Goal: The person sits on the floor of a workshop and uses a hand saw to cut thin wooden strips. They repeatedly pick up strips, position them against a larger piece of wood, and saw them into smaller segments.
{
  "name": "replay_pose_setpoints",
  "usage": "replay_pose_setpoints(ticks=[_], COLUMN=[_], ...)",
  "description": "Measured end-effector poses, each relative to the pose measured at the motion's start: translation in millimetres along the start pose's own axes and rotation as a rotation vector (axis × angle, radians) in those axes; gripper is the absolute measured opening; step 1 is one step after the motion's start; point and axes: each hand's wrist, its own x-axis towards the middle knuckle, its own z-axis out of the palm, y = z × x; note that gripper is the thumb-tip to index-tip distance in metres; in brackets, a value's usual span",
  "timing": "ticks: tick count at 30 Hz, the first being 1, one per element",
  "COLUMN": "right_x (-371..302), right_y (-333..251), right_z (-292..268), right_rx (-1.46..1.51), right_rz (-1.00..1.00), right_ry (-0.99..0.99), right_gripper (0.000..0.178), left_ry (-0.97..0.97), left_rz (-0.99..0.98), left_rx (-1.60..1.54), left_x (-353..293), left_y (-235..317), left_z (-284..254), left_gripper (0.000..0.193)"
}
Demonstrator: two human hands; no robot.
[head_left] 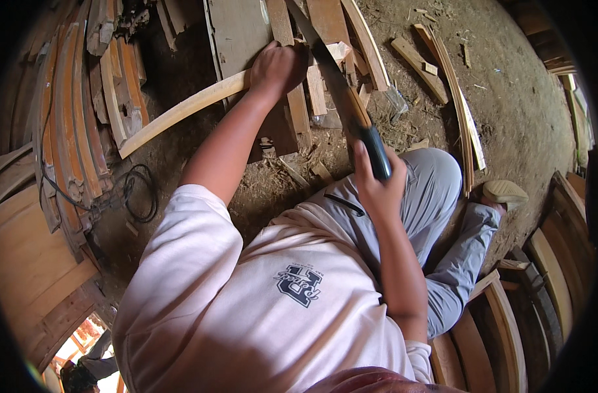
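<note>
My left hand [280, 69] is closed around a long, curved strip of pale wood [187, 108], pressing it down over boards on the ground. The strip runs from the left, under my hand, to a short end at its right. In my right hand [381, 187] is a hand saw [330, 69], gripped by its black handle with the thumb along it. Its long blade points up and away, crossing the strip close to the right of my left hand. Whether the teeth are in the wood I cannot tell.
Stacked curved wooden pieces [66, 124] stand at the left, near a black cable [140, 193]. Wide boards [243, 33] lie beneath the strip. Long thin strips [456, 98] and a short plank [420, 71] rest on the dirt floor at right. More curved timber [505, 314] fills the lower right.
</note>
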Motion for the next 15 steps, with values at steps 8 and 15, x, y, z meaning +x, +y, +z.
replay_pose_setpoints(ticks=[8, 15], right_x=[-131.0, -28.8], right_y=[-7.5, -4.1], right_z=[-95.1, -21.9], right_rx=[-0.246, -0.067], right_rz=[-0.002, -0.087], right_ry=[-0.053, -0.011], right_gripper=[0.014, 0.019], left_ry=[-0.109, -0.091], left_rz=[0.051, -0.071], left_rx=[0.012, -0.012], left_x=[9.7, -1.8], left_y=[19.7, -10.6], left_z=[-24.3, 17.4], left_gripper=[0.014, 0.019])
